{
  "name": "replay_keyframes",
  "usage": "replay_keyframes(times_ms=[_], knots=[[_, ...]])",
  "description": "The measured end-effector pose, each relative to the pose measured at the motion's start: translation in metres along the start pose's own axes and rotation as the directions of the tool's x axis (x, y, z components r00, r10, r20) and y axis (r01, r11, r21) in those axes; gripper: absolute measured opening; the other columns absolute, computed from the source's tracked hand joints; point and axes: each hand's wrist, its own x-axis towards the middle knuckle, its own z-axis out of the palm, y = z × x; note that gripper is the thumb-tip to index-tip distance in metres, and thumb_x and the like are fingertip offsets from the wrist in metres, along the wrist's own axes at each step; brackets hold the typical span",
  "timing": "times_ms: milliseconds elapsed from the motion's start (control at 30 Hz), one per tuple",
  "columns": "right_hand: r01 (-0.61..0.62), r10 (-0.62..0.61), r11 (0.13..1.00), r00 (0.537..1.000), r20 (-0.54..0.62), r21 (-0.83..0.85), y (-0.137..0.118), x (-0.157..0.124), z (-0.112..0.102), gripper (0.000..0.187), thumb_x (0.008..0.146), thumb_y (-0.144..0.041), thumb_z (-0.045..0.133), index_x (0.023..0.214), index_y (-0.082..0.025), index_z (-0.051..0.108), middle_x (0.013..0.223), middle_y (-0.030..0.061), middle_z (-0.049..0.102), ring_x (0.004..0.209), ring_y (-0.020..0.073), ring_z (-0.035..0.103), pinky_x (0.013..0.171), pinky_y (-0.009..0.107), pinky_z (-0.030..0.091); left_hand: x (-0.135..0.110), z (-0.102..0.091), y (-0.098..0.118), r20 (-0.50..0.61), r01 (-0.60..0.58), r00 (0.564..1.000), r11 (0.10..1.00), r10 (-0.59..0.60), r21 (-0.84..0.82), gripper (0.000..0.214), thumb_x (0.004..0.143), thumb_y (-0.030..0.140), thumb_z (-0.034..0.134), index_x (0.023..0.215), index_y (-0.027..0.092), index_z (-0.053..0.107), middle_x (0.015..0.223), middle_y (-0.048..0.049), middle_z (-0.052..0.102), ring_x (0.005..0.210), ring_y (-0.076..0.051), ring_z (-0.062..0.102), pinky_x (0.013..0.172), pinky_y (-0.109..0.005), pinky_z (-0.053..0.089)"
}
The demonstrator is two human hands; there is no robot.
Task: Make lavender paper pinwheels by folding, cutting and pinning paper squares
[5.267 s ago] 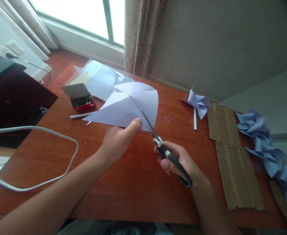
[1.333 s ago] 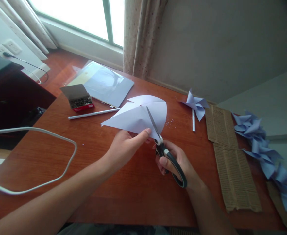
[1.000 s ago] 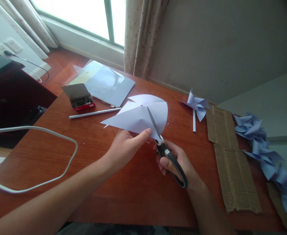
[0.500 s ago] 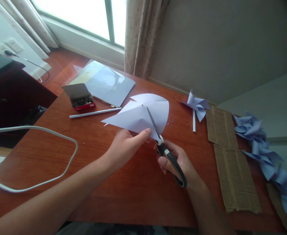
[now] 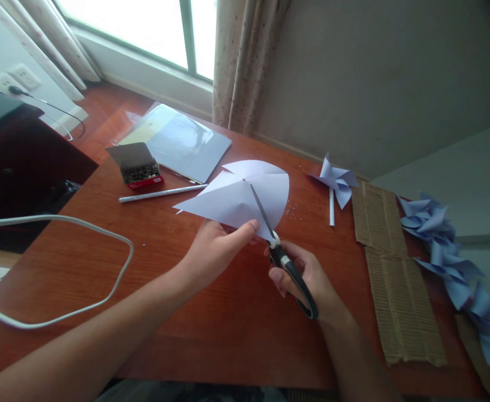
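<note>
A white paper sheet (image 5: pixel 228 201) is seen curved and slit, held by its near edge. Dark-handled scissors (image 5: pixel 277 254) are positioned with one blade (image 5: pixel 262 208) across it, tip toward centre.

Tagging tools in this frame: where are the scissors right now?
Head view, just right of centre: the scissors are in the right hand, one blade over the white paper that the left hand grips by its near edge.

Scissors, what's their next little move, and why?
The right hand should probably squeeze the scissors gently, because one blade lies over the white paper, the other is hidden, and the left hand holds that paper; its thumb is close, so go slowly.
</note>
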Motion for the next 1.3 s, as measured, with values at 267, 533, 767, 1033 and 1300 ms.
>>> replay_keyframes(times_ms=[267,533,767,1033,1300], knots=[[-0.003,0.002,1.0,1.0,-0.016,-0.024,0.0,0.002,0.002,0.041,0.08,-0.044,0.079,0.106,-0.017,0.062,0.069,-0.0052,0.052,0.052,0.0055,0.046,0.048,0.018,0.038,0.0,-0.002,-0.002,-0.02,-0.045,0.999,0.998,0.046,0.035,0.018,0.081,0.031,0.074,0.074,0.015,0.068,0.07,0.0001,0.069,0.067,-0.015,0.061,0.066,-0.026,0.049],[-0.014,0.013,0.999,1.0,-0.022,-0.039,0.002,0.0,0.004,0.039,0.081,-0.044,0.078,0.106,-0.018,0.063,0.064,-0.0059,0.052,0.051,0.0064,0.045,0.05,0.019,0.038,0.005,-0.006,-0.012,-0.143,-0.119,0.985,0.981,0.097,-0.153,0.021,0.085,0.033,0.072,0.096,0.015,0.072,0.099,-0.0049,0.073,0.096,-0.022,0.065,0.088,-0.031,0.051],[-0.016,0.016,0.999,1.0,-0.015,-0.041,0.0,0.001,0.004,0.043,0.08,-0.047,0.078,0.106,-0.016,0.063,0.064,-0.0053,0.052,0.051,0.0067,0.045,0.048,0.019,0.038,0.005,-0.006,-0.011,-0.157,-0.104,0.984,0.987,0.084,-0.126,0.018,0.084,0.03,0.073,0.096,0.016,0.075,0.102,-0.0039,0.076,0.099,-0.022,0.066,0.092,-0.028,0.051],[-0.045,0.045,0.998,0.999,-0.019,-0.047,0.0,0.001,0.004,0.044,0.08,-0.05,0.078,0.104,-0.017,0.063,0.061,-0.0057,0.051,0.048,0.0071,0.045,0.045,0.019,0.039,0.005,-0.006,-0.012,-0.157,-0.102,0.984,0.986,0.08,-0.135,0.019,0.084,0.03,0.073,0.098,0.017,0.076,0.105,-0.0035,0.077,0.103,-0.022,0.067,0.096,-0.028,0.05],[-0.081,0.08,0.997,0.996,-0.033,-0.009,-0.004,-0.002,0.007,0.043,0.08,-0.049,0.077,0.104,-0.017,0.062,0.061,-0.0065,0.05,0.048,0.0068,0.043,0.043,0.018,0.04,0.004,-0.006,-0.01,-0.175,-0.06,0.984,0.991,0.038,-0.123,0.023,0.082,0.035,0.075,0.096,0.017,0.077,0.104,-0.0037,0.078,0.104,-0.024,0.068,0.096,-0.03,0.051]])
